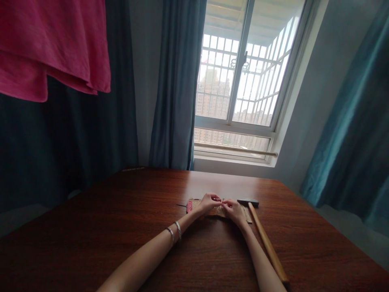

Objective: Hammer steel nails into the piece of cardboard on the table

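Observation:
My left hand [209, 203] and my right hand [234, 211] meet fingertip to fingertip above the table, both closed in a pinch. Between them shows a tiny dark, reddish thing [223, 200], too small to name. Under the hands lies a flat tan piece with a dotted surface [196, 204] and a pink left end; my hands cover much of it. A thin dark pointed thing [181, 205] sticks out past that pink end. Just right of my right hand rests a hammer [266, 237], its dark head away from me and its wooden handle running toward me.
The brown wooden table [146, 227] reaches back to a wall with a barred window [237, 81]. Blue curtains [178, 89] hang left of the window and at far right. A pink cloth [57, 48] hangs at the upper left.

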The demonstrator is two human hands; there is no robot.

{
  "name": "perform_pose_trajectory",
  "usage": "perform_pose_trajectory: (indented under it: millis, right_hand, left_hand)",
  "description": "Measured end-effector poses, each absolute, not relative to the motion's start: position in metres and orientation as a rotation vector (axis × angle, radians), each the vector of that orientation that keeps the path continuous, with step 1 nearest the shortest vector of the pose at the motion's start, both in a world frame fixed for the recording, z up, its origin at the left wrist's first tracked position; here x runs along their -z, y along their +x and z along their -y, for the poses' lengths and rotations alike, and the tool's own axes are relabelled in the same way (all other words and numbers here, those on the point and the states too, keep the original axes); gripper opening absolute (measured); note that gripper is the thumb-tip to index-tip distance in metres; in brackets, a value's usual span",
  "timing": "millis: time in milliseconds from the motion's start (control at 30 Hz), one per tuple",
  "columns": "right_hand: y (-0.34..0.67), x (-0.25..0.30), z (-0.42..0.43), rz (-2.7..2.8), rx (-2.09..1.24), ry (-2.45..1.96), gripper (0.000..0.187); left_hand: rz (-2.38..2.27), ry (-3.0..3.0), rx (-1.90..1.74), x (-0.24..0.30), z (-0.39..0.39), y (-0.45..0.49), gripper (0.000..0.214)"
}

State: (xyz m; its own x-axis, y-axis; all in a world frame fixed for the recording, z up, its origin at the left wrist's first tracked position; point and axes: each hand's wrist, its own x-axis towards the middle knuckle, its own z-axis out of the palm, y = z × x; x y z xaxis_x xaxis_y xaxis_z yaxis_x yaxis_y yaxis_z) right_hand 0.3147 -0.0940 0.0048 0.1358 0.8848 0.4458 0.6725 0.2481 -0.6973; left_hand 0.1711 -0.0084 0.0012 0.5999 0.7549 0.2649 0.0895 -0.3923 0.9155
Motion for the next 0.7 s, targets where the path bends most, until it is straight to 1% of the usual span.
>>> perform_pose_trajectory:
  millis: [467, 700]
  right_hand:
    - [0.319, 0.008, 0.085, 1.619, -0.269, -1.528, 0.028]
    - [0.312, -0.004, 0.093, 1.641, -0.286, -1.609, 0.024]
  left_hand:
    - [-0.779, 1.950, -0.813, -0.011, 0.008, 0.176, 0.032]
    - [-0.764, 1.946, -0.812, -0.010, 0.010, 0.178, 0.034]
